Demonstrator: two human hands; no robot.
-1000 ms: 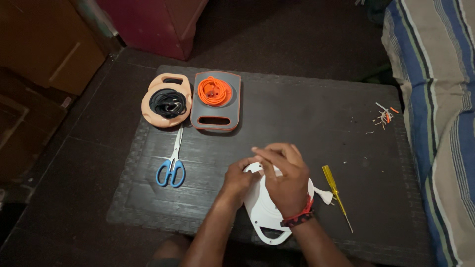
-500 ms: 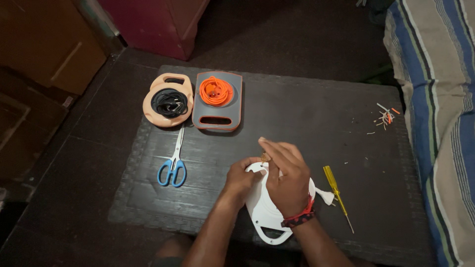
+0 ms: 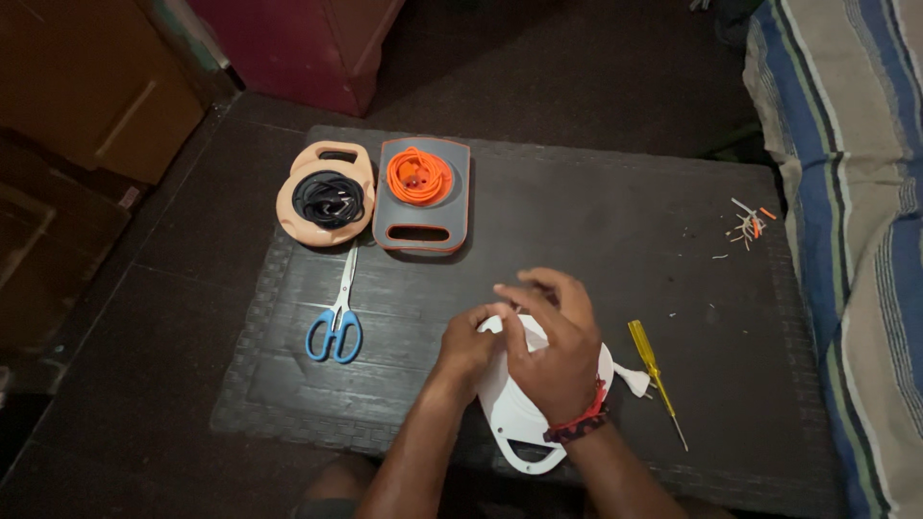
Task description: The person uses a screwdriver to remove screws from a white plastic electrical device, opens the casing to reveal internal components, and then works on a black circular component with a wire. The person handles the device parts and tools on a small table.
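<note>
While both hands work over a white cord reel (image 3: 514, 423) near the mat's (image 3: 577, 211) front edge, left hand (image 3: 468, 343) gripping its top rim, right hand (image 3: 553, 348) spread loosely across it, white plug (image 3: 632, 380) just right, yellow screwdriver (image 3: 654, 375) beside, blue scissors (image 3: 336, 322) left, peach reel (image 3: 325, 195) and grey-orange reel (image 3: 421, 192) behind.

We found most of the white reel (image 3: 514, 423) hidden beneath the right hand (image 3: 553, 351) and left hand (image 3: 468, 346). The striped bedding (image 3: 846, 240) was cut off at the frame's right edge. The scraps (image 3: 748, 227) were too small to identify.
</note>
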